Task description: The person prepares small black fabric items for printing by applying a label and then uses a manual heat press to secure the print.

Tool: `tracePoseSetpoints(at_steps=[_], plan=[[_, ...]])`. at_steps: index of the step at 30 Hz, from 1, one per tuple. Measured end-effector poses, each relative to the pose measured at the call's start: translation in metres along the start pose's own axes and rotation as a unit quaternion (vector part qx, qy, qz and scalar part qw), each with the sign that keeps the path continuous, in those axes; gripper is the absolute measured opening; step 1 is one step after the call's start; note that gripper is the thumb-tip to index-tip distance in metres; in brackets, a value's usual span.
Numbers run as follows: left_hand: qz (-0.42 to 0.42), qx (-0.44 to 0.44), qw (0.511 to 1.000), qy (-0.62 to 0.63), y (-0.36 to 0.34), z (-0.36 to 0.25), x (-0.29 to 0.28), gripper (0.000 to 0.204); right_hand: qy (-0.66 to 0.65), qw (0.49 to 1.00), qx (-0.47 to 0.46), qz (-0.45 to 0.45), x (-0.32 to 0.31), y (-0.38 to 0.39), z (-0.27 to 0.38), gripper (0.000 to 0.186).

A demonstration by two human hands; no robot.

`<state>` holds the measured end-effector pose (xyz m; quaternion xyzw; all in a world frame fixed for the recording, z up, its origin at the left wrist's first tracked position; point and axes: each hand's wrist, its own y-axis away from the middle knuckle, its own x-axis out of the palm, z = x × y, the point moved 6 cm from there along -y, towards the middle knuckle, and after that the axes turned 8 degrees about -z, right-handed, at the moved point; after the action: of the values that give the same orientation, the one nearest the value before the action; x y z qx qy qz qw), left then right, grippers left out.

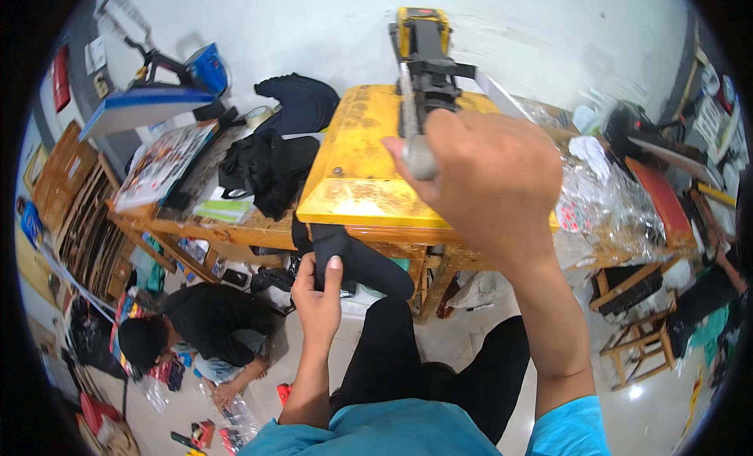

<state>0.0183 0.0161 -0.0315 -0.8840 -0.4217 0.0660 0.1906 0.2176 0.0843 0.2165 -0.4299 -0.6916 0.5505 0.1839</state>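
A yellow heat press (pixel 357 169) with a worn, scuffed top stands on a wooden table in front of me. My right hand (pixel 494 177) is closed round the grey grip (pixel 421 159) of its lever, above the right part of the plate. Below the press's front left corner, my left hand (pixel 318 287) pinches a piece of black fabric (pixel 369 266) between thumb and fingers. The fabric hangs past the table's front edge, over my left knee. Where its upper end goes under the yellow plate is hidden.
Black garments (pixel 267 169) and a printed sheet (pixel 169 162) lie on the table to the left. Crumpled clear plastic (pixel 604 197) covers the right side. A person in black (pixel 212 319) crouches on the floor at lower left. A wooden stool (pixel 639 350) stands at right.
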Motion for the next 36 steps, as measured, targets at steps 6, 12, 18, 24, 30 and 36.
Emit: tracePoseSetpoints(at_steps=[6,12,18,24,30,36], plan=[[0.008,-0.014,0.998,0.055,-0.001,-0.006,0.009,0.028,-0.008,1.000,-0.014,-0.012,0.003,0.001,0.001,0.040],[0.017,-0.044,0.993,0.109,-0.009,-0.007,0.015,0.028,-0.004,1.000,-0.020,0.002,0.004,0.000,0.001,0.042],[0.012,-0.052,0.990,0.134,-0.009,-0.006,0.016,0.026,0.006,1.000,-0.029,0.005,0.005,0.000,0.000,0.041],[0.009,-0.048,0.992,0.116,-0.010,-0.004,0.013,0.025,0.014,0.996,-0.045,-0.082,0.000,-0.015,-0.002,0.052],[0.017,-0.060,0.990,0.125,-0.012,-0.007,0.012,0.023,0.040,0.995,-0.079,-0.053,-0.006,-0.066,-0.022,0.054],[0.050,-0.061,0.987,0.141,-0.012,-0.005,0.006,0.021,0.033,0.996,-0.059,-0.055,-0.012,-0.085,-0.040,0.043]])
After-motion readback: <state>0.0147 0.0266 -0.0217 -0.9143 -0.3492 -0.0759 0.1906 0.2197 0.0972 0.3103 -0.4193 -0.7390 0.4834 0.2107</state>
